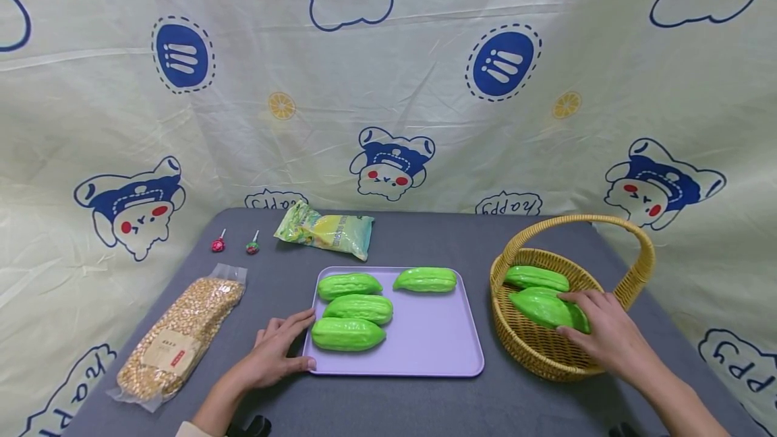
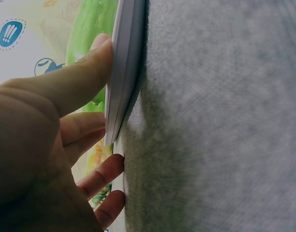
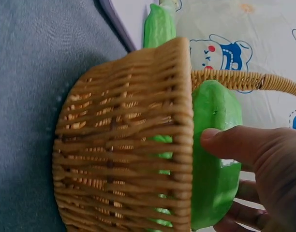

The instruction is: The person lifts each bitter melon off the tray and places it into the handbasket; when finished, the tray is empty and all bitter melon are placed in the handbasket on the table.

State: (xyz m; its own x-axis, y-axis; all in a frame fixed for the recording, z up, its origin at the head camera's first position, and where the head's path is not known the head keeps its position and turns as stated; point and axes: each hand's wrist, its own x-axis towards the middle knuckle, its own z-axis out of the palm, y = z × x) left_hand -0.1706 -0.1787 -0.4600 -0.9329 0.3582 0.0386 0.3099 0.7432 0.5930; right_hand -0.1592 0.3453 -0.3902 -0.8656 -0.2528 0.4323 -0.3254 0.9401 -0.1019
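Note:
My right hand (image 1: 607, 332) grips a green bitter melon (image 3: 213, 159) at the wicker basket (image 1: 516, 342), thumb on one side and fingers on the other. Another bitter melon (image 1: 537, 278) lies behind it in the basket, and more green shows beneath the hand; the hand partly covers these. My left hand (image 1: 273, 349) rests at the left edge of a lilac tray (image 1: 431, 336), its thumb and fingertips touching the rim (image 2: 124, 67). Several bitter melons lie on the tray: a stack of rows at its left side (image 1: 349, 334) and one at the back right (image 1: 425, 280).
A clear bag of corn kernels (image 1: 182, 336) lies at the left. Behind it are a red lollipop (image 1: 218, 244) and a green lollipop (image 1: 252, 247). A green-yellow snack packet (image 1: 328, 230) lies behind the tray. The basket's handle (image 1: 643, 255) arches up at the right.

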